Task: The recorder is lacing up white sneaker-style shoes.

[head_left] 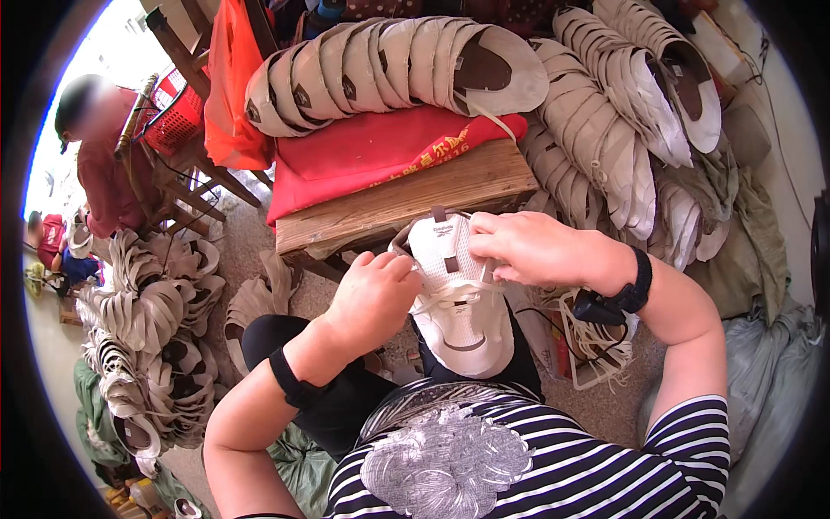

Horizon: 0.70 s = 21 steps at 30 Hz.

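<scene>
A white shoe upper (465, 333) rests on my lap with its toe toward me and its mesh tongue (437, 238) pointing away. A white shoelace (456, 292) crosses the front of the tongue and runs out toward both hands. At the upper's left edge, my left hand (373, 294) is closed, its fingers curled at the lace. My right hand (538, 249) pinches at the lace along the right eyelet edge. Both sets of fingertips are partly hidden, so the exact grip is hard to make out.
Ahead stands a wooden bench (406, 203) with a red cloth bag (372, 160) and a nested row of beige uppers (363, 73). More stacked uppers (596, 143) lie at the right. Another heap (156, 303) covers the left floor. A person (108, 164) sits at the far left.
</scene>
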Motion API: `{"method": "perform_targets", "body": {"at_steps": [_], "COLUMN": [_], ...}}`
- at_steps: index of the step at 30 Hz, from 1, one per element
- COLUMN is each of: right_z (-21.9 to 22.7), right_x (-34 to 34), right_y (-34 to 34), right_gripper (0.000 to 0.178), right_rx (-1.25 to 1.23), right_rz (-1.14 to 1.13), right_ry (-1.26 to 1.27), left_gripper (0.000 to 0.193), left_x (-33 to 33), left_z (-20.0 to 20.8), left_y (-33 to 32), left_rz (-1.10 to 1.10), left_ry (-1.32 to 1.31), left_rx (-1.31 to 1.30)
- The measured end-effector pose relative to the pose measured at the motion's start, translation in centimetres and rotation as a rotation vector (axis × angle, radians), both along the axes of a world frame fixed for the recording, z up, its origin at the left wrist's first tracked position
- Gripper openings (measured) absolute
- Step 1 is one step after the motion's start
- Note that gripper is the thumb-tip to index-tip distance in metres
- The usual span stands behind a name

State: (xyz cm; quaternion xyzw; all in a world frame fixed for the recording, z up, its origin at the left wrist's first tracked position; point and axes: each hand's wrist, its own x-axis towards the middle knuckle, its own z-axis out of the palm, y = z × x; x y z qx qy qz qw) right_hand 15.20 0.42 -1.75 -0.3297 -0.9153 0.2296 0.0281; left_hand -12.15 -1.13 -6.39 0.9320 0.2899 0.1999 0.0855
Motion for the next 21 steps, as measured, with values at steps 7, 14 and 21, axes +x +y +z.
{"method": "perform_targets", "body": {"at_steps": [7,14,21], "right_z": [-0.7,-2.7,-2.4], "right_x": [0.0,1.5,0.5], "right_y": [-0.4,-0.7,-1.2], "right_gripper": [0.03,0.023,0.018], "right_rx": [0.177,0.413,-0.052], "right_rz": [0.073,0.141,-0.184], "right_ry": [-0.052,0.006,0.215], "left_gripper": [0.013,0.008,0.012], "left_x": [0.0,-0.4,-0.2], "left_z": [-1.4,0.5,-0.3], "left_y": [-0.5,0.6,0.4], "left_rz": [0.257,-0.1,-0.061], "left_ry": [-0.295,0.155,0.096], "left_rx": [-0.691,0.048,-0.053]}}
